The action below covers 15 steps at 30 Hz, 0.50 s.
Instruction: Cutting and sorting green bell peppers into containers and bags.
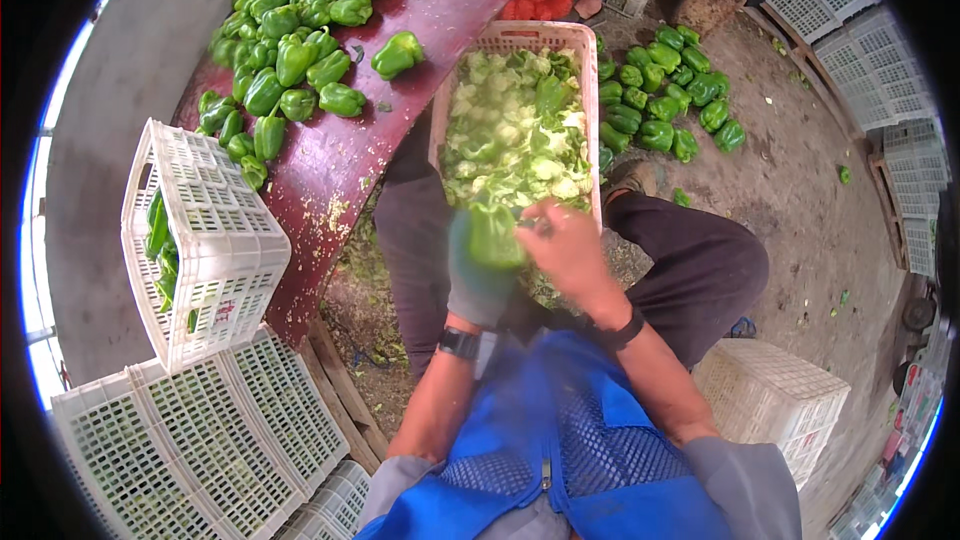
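My left hand (472, 280), in a grey-green glove, is closed around a green bell pepper (496, 237) in front of my lap. Bare fingers of my right hand (570, 252) are bent shut at the pepper's right side. A small dark thing shows at those fingertips, too blurred to name. Just beyond both hands stands a pale plastic crate (592, 90) between my legs. It is filled with light green pepper cores and torn pieces (505, 130). Some motion blur covers the pepper and the glove.
A dark red table (325, 165) on the left bears a heap of green bell peppers (300, 60). More peppers (665, 90) lie on the floor right of the crate. White crates stand at left (215, 230), lower right (770, 395) and far right (880, 65). Another person's leg shows at the top.
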Each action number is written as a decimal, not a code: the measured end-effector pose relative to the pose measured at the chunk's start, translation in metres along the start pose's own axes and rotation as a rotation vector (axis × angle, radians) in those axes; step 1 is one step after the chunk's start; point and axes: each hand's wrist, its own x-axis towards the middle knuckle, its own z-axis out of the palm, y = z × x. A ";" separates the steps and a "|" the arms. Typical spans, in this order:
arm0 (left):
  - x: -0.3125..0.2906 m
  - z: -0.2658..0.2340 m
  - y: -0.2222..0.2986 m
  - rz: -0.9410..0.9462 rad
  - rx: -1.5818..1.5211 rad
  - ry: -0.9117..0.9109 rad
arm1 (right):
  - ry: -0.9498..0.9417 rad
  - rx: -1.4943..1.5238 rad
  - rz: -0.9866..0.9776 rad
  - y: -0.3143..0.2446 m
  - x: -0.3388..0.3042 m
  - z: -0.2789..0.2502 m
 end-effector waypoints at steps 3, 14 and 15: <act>-0.004 0.006 -0.002 -0.092 -0.272 -0.141 | -0.060 -0.162 -0.067 0.023 0.001 0.015; 0.013 -0.004 0.026 0.285 0.915 -0.041 | -0.152 0.612 0.455 0.016 0.008 -0.002; 0.017 0.006 0.039 0.333 1.029 0.019 | -0.056 0.375 0.249 0.043 0.013 0.001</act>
